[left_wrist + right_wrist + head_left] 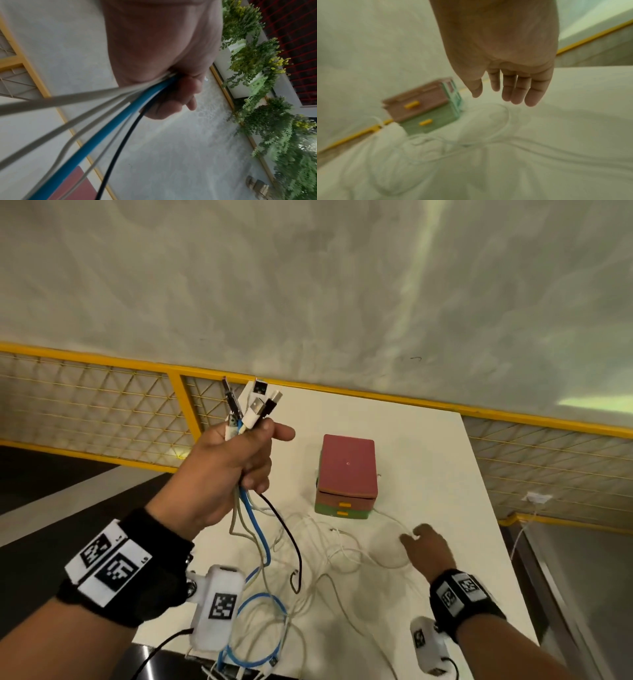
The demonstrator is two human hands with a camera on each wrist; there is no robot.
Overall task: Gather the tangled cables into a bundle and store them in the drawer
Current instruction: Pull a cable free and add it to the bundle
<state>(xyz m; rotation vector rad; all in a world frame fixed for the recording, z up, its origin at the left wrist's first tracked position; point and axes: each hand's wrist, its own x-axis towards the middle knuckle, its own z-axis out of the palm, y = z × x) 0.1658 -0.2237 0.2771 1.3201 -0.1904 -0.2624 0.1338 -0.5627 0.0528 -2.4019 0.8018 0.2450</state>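
Dangling from left hand (226,470): white, blue, blk cables (260,529)

Smooth, rubbery-looking sheaths on the cables (260,542), white, blue and black, with bright metal tips on the plugs (255,402). The table (428,460) is a matt white, smooth top. The drawer box (346,474) looks like matt plastic, its handles (345,504) glossier yellow. Black cloth wristbands (150,570) carry printed paper-like tags. The far fence (102,392) is painted yellow frame with thin wire mesh; the floor beyond looks rough and mottled.
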